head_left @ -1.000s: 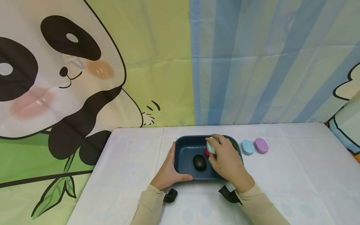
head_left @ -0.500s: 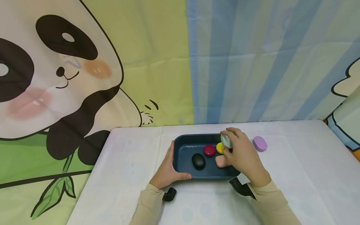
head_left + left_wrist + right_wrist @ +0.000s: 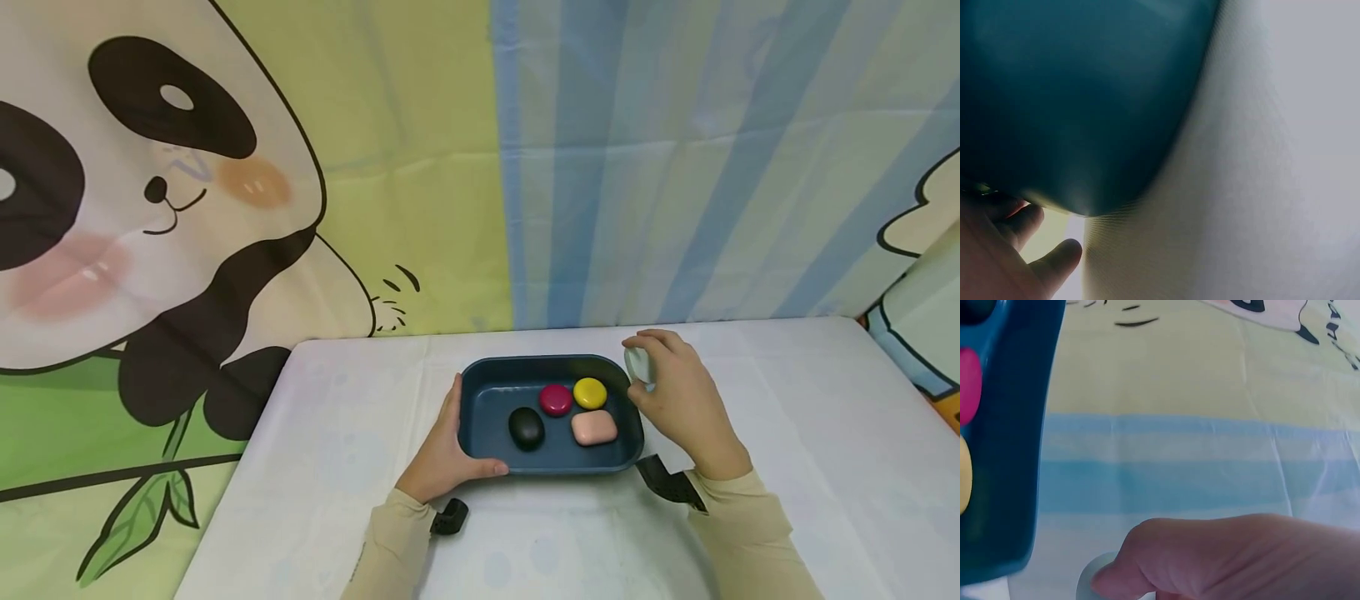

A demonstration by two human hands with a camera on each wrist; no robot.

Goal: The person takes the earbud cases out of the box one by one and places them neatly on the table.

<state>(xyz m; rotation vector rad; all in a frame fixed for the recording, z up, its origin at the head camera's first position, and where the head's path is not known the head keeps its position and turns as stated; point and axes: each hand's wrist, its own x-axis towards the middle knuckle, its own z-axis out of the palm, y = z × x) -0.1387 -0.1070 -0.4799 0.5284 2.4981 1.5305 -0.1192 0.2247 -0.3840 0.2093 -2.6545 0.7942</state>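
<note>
A dark blue rectangular tray (image 3: 483, 417) sits on the white-covered table in the head view. My left hand (image 3: 442, 454) rests against its left side and near corner, fingers and thumb fairly straight. In my right hand (image 3: 686, 404), thumb and fingers pinch a pale mint-green rounded disc (image 3: 637, 365), held on edge just outside the tray's right end. The right wrist view shows the thumb over part of the disc (image 3: 1091, 575). Inside the tray lie a black oval piece (image 3: 527, 428), a red round one (image 3: 556, 400), a yellow round one (image 3: 590, 393) and a pink rounded block (image 3: 595, 427).
White cloth covers the table (image 3: 360, 400). A printed curtain (image 3: 420, 167) with a panda and blue stripes hangs along the back edge. Black straps (image 3: 450, 517) sit at both wrists. The area behind the right hand is hidden.
My right hand has carried the mint-green disc rightward out of the tray. The tray pieces it covered now show. The light blue and purple pieces at right are no longer visible. Left hand unchanged.
</note>
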